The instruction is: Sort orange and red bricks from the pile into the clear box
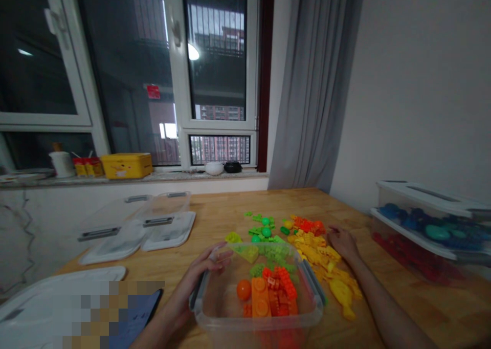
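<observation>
My left hand (209, 264) grips the left side of a clear plastic bin (226, 322), with its fingers over the far-left corner. Inside the bin lie an orange ball (243, 289), a large orange block (261, 298) and several smaller orange-red blocks (282, 282). At the right of the loose pieces, my right hand (343, 241) rests low by the table, fingers loosely stretched beside the orange-red pieces (307, 225); I see nothing held in it. Yellow pieces (314, 252) spread below them, and a yellow bowling-pin-like toy (341, 293) lies nearest me. Green pieces (263, 231) lie behind the bin, some seen through its wall.
Two stacked lidded bins (429, 216) of blue and red pieces stand at the right. Clear empty-looking containers (164, 203) and white lids (169, 236) lie at the left on the wooden table (215, 205). A yellow box (126, 166) sits on the windowsill.
</observation>
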`<action>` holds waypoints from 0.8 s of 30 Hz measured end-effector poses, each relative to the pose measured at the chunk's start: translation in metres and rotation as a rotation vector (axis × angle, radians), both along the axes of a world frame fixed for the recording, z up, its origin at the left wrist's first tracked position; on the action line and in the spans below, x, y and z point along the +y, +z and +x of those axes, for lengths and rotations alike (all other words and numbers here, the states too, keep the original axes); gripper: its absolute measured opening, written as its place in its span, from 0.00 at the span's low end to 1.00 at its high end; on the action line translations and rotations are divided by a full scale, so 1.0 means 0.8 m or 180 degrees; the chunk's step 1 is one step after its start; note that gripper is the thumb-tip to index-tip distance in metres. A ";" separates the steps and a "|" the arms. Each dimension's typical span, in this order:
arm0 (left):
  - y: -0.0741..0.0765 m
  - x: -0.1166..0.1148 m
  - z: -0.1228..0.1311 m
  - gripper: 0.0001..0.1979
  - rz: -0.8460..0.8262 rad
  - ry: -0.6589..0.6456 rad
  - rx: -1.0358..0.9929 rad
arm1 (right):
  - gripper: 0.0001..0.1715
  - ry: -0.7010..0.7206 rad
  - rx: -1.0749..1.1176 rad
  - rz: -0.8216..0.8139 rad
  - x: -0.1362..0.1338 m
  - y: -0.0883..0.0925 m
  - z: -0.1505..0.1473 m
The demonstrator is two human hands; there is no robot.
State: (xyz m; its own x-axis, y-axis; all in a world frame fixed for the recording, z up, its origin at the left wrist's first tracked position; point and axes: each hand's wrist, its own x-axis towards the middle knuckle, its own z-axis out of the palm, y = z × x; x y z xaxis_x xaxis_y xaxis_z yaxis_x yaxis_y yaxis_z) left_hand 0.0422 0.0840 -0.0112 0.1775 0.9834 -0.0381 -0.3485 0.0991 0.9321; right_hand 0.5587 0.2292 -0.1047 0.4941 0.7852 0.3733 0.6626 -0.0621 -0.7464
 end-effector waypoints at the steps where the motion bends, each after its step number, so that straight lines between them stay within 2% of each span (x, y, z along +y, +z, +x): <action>1: 0.000 -0.001 0.000 0.29 -0.0012 -0.0013 -0.0006 | 0.21 -0.0032 -0.0022 -0.0071 0.001 -0.004 0.000; 6: 0.000 -0.002 0.001 0.31 -0.0083 -0.0076 -0.0142 | 0.20 -0.0070 -0.0050 -0.0319 0.009 -0.015 0.000; 11: -0.005 0.002 -0.002 0.29 0.0003 -0.0047 -0.0087 | 0.19 -0.0108 -0.0071 -0.0380 0.013 -0.017 0.003; 19: 0.002 -0.002 0.001 0.30 -0.0024 -0.0069 -0.0062 | 0.14 -0.0056 0.0093 -0.0300 0.006 -0.018 -0.004; 24: -0.005 0.001 -0.003 0.32 -0.0026 -0.0101 -0.0106 | 0.10 -0.0008 0.0357 -0.0118 0.002 -0.009 -0.009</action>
